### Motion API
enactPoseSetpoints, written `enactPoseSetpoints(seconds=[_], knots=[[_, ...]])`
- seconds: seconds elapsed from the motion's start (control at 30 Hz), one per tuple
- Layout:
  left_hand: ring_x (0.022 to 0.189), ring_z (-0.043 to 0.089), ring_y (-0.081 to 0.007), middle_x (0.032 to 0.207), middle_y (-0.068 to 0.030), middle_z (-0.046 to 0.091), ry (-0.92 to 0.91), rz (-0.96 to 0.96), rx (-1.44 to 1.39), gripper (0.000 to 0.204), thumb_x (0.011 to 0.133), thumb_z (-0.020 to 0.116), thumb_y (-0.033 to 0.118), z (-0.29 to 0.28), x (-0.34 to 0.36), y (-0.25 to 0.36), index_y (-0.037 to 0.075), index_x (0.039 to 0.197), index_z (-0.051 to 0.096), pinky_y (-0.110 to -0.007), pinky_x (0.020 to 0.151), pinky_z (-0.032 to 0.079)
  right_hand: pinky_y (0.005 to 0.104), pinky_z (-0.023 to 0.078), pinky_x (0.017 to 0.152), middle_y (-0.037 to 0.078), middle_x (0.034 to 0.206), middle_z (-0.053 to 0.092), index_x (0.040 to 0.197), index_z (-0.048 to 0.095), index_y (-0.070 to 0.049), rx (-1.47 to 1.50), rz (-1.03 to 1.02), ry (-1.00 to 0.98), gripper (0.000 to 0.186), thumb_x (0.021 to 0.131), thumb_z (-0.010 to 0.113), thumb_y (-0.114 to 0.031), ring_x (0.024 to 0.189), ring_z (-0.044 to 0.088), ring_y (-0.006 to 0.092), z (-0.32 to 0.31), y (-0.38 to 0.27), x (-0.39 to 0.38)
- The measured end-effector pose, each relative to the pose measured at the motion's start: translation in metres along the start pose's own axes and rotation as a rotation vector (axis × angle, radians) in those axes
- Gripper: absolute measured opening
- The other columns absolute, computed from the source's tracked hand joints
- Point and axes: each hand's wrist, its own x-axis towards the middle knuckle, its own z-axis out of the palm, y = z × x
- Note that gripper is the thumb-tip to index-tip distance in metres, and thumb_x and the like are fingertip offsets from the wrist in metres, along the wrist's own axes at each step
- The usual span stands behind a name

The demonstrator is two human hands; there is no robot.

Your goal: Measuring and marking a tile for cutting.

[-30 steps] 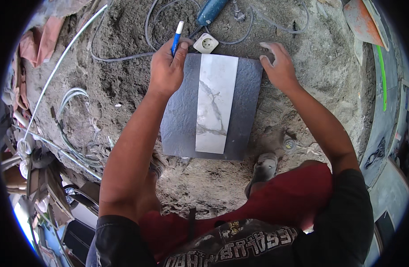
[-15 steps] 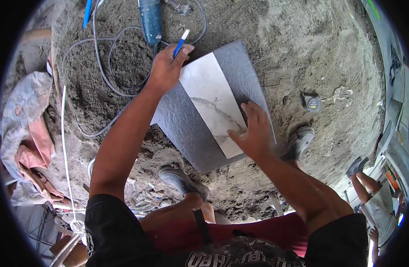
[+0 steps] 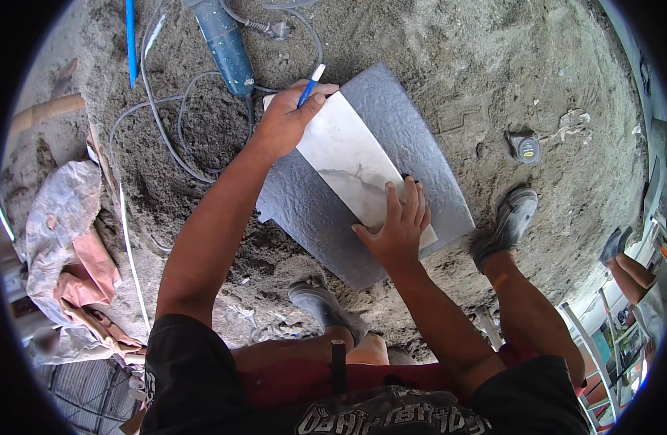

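Note:
My left hand point(image 3: 290, 119) grips a blue marker point(image 3: 311, 85) with a white end, held between thumb and fingers and pointing up. The same hand rests over the far end of a white marble-patterned tile strip point(image 3: 344, 141). This strip lies slantwise on a larger textured dark grey tile point(image 3: 413, 127), which sits on the ground. My right hand point(image 3: 397, 232) is open, its spread fingers laid over the near end of the strip. A small dark thing peeks out by its fingertips, too hidden to name.
Beyond my left hand lies a blue corded power tool point(image 3: 228, 54), its grey cable point(image 3: 159, 109) looped on the sand. A tape measure point(image 3: 524, 147) is at the right. Crumpled sacking point(image 3: 61, 217) lies left. My shoes point(image 3: 322, 308) flank the grey tile; another person's legs point(image 3: 627, 264) show far right.
My right hand has come down onto the strip's near end. My left hand has moved over its far end, still gripping the marker. The strip lies differently on the grey tile, and the view has shifted.

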Motion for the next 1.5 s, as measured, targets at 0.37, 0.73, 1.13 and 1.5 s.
enactPoseSetpoints(seconds=[0.37,0.73,1.13,1.5], knots=[[0.100,0.060,-0.0137,0.111,-0.0045,0.066,-0.042,-0.027,-0.072,0.029,0.102,0.055,0.022,-0.003,0.003,-0.005,0.005,0.121,0.068,-0.029,0.091,0.047,0.0614,0.024,0.107,0.027,0.150,0.033,0.140,0.043,-0.009,0.034,-0.009,0.096,0.092,0.066,0.084,-0.044,0.136,0.033,0.0458,0.012,0.003,-0.002],[0.105,0.060,-0.0151,0.117,-0.0060,0.065,-0.045,0.030,-0.006,0.032,0.101,0.057,0.025,-0.002,0.003,-0.007,0.003,0.121,0.067,-0.030,0.095,0.046,0.0610,0.025,0.106,0.026,0.150,0.034,0.140,0.043,-0.011,0.039,-0.009,0.111,0.090,0.066,0.084,-0.042,0.135,0.035,0.0447,0.010,0.002,-0.001],[0.114,0.057,-0.0186,0.124,-0.0088,0.062,-0.031,-0.041,-0.065,0.038,0.100,0.058,0.029,0.001,0.004,-0.003,0.001,0.124,0.066,-0.031,0.101,0.041,0.0592,0.026,0.105,0.025,0.150,0.034,0.140,0.045,-0.013,0.057,-0.005,0.110,0.090,0.064,0.085,-0.040,0.133,0.037,0.0430,0.007,0.002,0.001],[0.111,0.058,-0.0169,0.122,-0.0099,0.065,-0.020,0.006,-0.040,0.035,0.101,0.058,0.025,0.002,0.003,0.002,-0.001,0.123,0.065,-0.031,0.099,0.043,0.0591,0.024,0.105,0.024,0.151,0.034,0.140,0.046,-0.015,0.077,0.016,0.087,0.091,0.063,0.086,-0.040,0.134,0.036,0.0421,0.008,0.002,0.002]])
